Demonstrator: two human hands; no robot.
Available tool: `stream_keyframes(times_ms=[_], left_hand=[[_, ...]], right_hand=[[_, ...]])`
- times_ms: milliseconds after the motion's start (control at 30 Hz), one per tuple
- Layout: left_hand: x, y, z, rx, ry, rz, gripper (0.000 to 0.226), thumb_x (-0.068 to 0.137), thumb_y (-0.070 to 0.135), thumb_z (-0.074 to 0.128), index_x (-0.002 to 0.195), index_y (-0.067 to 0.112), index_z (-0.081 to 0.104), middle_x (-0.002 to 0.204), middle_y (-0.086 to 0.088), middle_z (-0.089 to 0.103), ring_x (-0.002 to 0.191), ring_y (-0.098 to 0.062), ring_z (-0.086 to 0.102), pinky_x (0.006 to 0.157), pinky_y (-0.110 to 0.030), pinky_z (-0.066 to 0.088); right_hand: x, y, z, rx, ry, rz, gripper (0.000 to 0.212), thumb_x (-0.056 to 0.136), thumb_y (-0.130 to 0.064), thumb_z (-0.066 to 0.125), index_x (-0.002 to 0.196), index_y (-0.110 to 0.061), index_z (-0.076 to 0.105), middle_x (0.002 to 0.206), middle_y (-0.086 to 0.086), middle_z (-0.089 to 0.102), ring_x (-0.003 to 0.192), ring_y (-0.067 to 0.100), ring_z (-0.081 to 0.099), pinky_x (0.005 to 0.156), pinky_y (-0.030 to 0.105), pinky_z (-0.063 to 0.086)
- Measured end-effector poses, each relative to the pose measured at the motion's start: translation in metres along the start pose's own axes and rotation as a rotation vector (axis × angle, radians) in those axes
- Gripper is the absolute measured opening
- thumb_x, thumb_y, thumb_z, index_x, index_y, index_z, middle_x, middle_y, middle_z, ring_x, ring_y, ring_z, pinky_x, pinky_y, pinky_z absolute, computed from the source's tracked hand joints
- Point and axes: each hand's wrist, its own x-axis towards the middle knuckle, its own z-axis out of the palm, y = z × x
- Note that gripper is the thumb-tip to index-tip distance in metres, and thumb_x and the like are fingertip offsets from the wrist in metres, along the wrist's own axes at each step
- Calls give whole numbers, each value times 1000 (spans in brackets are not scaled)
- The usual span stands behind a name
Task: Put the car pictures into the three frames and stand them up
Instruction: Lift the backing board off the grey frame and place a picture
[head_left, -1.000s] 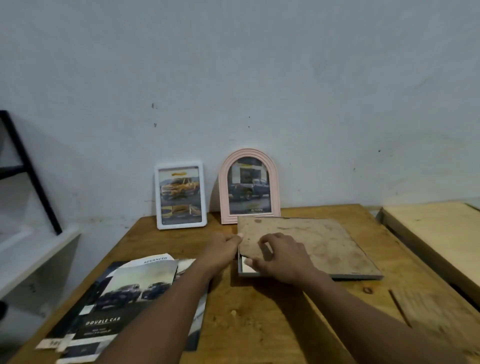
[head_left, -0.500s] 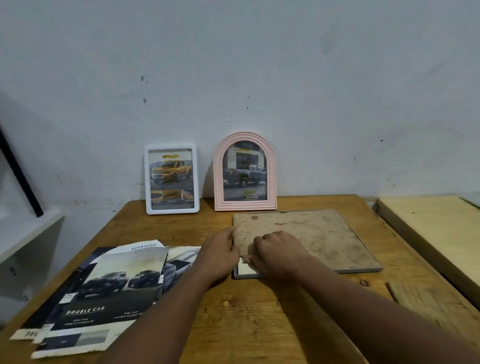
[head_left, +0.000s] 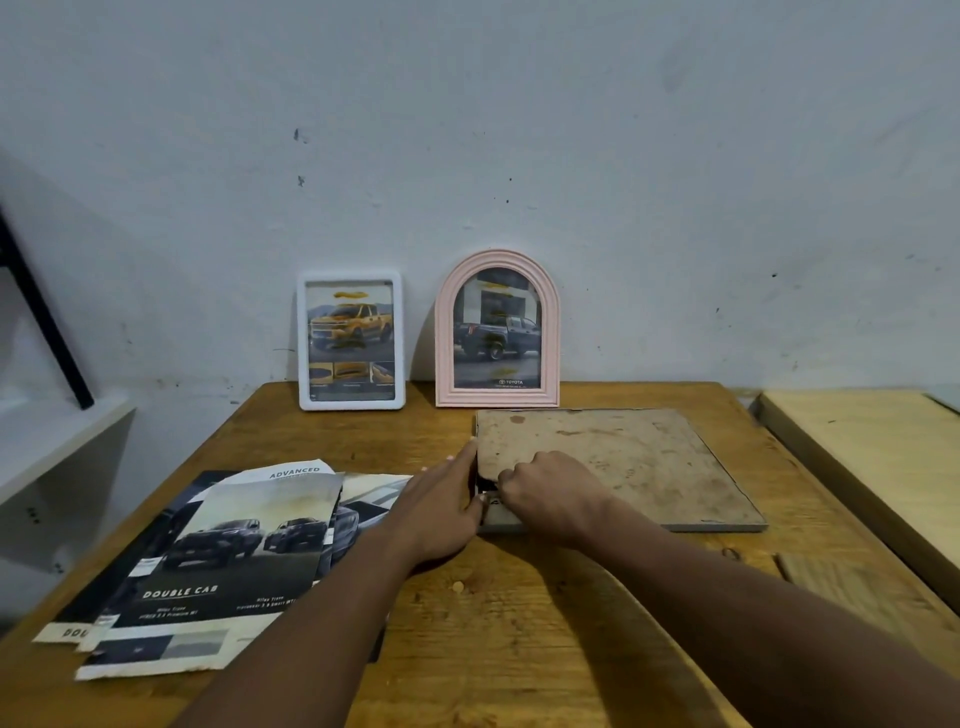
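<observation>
- The surface (head_left: 519, 649) is a wooden table set against a wall (head_left: 519, 130).
- At the far edge, a white frame (head_left: 351, 340) stands upright. It holds a picture of a yellow pickup.
- Just to its right, a pink arched frame (head_left: 497, 328) stands upright at the same edge. It holds a picture of a dark pickup.
- The third frame (head_left: 623, 467) lies face down on the right half of the surface, near the pink frame. Its brown backing board faces up.
- The left hand (head_left: 441, 506) rests against the left edge of the third frame, fingers extended along that edge.
- The right hand (head_left: 550, 493) lies on the near left corner of the backing board, fingers curled at the board's edge. Whether the fingers pinch the board cannot be told.
- The two hands are close together, nearly touching.
- Car brochures (head_left: 208, 561) lie flat in a loose stack near the left near corner of the surface. One sheet reads "DOUBLE CAB".
</observation>
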Motion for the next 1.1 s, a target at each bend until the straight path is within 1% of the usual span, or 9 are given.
stream_keyframes(times_ms=[233,400,600,700,800,933,1000,1067,1100], left_hand=[[4,-5,15,177,72,-2,66,106,33,35,163,21,3,170,-1,14,156,-20,7,127,-43,7],[9,-6,14,316,79,19,67,105,36,34,163,27,2,171,4,0,157,-21,-3,127,-48,4],[12,-2,10,455,-34,32,74,99,40,43,163,23,9,171,0,5,157,-23,-3,126,-49,2],[17,7,13,437,-21,55,71,99,40,46,161,22,16,171,-1,9,157,-23,1,126,-48,4],[20,9,11,457,-15,53,71,99,41,45,162,22,17,170,-1,11,157,-23,2,126,-49,4],[19,0,1,474,-44,-3,75,99,41,46,163,24,12,170,-1,11,157,-24,0,126,-51,3],[18,0,-6,344,-50,-59,58,103,35,44,158,22,29,168,-4,22,157,-25,7,126,-51,6],[20,6,-14,-101,76,-192,32,108,36,34,129,25,55,149,-8,50,148,-29,33,120,-53,25],[22,13,-19,-388,163,-249,33,108,43,30,119,28,58,135,-6,59,137,-29,46,109,-50,38]], right_hand=[[1,8,-12,33,97,99,24,100,-16,53,120,-6,60,112,11,67,92,28,65,71,36,50],[2,17,-23,45,171,161,21,100,-19,54,116,-7,60,108,11,68,88,28,65,71,37,52],[-1,7,-22,22,140,86,22,100,-14,52,118,-5,60,109,11,67,88,28,65,67,34,46],[-9,7,-17,18,114,85,22,101,-12,48,117,-3,60,111,14,67,90,32,66,65,36,43],[-12,12,-19,46,125,97,22,101,-14,48,118,-4,59,110,12,67,90,30,66,68,36,46],[-8,20,-34,91,237,139,20,102,-19,49,115,-8,59,100,9,68,73,24,56,71,36,53],[-5,25,-37,95,294,159,18,101,-19,50,113,-9,60,95,8,68,67,22,52,68,36,53],[-3,28,-35,98,335,171,16,100,-18,52,111,-10,60,93,7,69,67,24,58,66,37,54],[-3,30,-31,100,351,180,15,100,-18,53,110,-10,60,91,6,70,67,24,60,65,37,54]])
